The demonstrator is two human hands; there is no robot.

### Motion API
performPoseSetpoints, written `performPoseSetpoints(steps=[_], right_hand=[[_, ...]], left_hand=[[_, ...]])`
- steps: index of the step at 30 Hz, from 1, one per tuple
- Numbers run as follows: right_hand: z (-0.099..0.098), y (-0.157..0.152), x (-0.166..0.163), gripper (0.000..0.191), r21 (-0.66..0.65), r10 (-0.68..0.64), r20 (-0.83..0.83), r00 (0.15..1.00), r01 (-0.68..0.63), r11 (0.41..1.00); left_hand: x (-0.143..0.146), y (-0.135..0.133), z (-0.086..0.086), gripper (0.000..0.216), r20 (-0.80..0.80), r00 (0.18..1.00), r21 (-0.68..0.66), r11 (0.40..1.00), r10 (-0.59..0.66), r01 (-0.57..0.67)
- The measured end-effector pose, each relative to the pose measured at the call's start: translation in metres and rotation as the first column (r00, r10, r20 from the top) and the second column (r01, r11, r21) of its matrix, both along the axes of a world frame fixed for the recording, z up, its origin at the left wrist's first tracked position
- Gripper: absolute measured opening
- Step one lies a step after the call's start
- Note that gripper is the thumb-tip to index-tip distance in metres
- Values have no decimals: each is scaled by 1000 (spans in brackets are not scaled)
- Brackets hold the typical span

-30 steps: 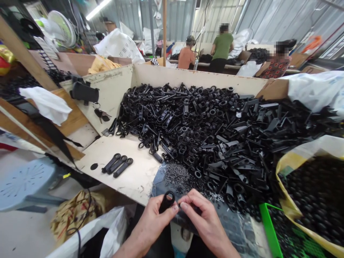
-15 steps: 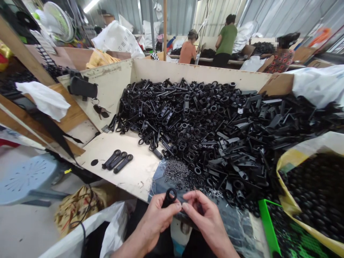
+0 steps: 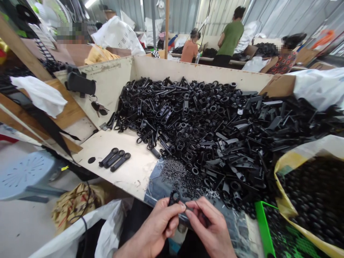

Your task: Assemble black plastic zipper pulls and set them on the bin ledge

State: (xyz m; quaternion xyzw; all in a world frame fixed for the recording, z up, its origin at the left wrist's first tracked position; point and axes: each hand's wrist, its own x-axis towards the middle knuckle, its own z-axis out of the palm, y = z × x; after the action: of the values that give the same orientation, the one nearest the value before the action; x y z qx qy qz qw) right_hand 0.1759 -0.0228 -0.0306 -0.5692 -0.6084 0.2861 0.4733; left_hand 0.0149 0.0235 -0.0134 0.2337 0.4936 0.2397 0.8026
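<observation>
My left hand (image 3: 156, 229) is closed round a black plastic handle part (image 3: 174, 196) whose ring end sticks up above my fingers. My right hand (image 3: 211, 229) is pinched against the same part from the right, thumb tip touching my left thumb; what it pinches is too small to name. Both hands hover at the near edge of the white workbench (image 3: 129, 172). Just beyond them lies a small heap of tiny dark screws (image 3: 177, 173). Three finished black handles (image 3: 114, 159) lie side by side on the bench to the left.
A big pile of black plastic parts (image 3: 215, 125) fills the bench. A yellow-rimmed sack of black pieces (image 3: 317, 193) and a green bin (image 3: 262, 224) stand at the right. A blue stool (image 3: 27, 175) is at the left. Other people (image 3: 228, 36) work at a far table.
The view has tilted slightly, so my hands sit lower in the picture. My fingers have shifted a little on the black part; nothing was picked up or put down.
</observation>
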Motion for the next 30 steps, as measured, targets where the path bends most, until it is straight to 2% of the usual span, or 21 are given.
performPoseSetpoints(steps=[5,9,12,14,17,19,25,30], right_hand=[[-3,1,-5,9,-11,5,65,998,-4,1000],[1,3,-6,9,-4,-26,52,998,27,1000],[4,6,-6,7,65,9,121,993,-17,998],[5,8,-6,8,117,54,195,979,-78,990],[6,11,-6,11,179,82,313,946,-144,973],[6,12,-6,10,209,73,371,926,-160,965],[6,13,-5,10,180,83,386,919,-163,970],[1,7,-6,9,153,63,366,928,-127,980]], left_hand=[[-5,-2,-3,32,8,1000,4,1000,-27,26],[-11,-1,9,33,64,994,-39,996,-83,86],[-16,-2,17,41,105,980,-22,985,-167,170],[-19,-4,18,53,78,979,-19,982,-188,190],[-22,-8,16,81,14,988,-48,987,-151,151],[-22,-9,15,89,-15,991,-48,990,-135,134],[-18,-5,20,40,-84,962,128,955,-259,268],[-16,-5,15,26,-171,948,245,921,-268,304]])
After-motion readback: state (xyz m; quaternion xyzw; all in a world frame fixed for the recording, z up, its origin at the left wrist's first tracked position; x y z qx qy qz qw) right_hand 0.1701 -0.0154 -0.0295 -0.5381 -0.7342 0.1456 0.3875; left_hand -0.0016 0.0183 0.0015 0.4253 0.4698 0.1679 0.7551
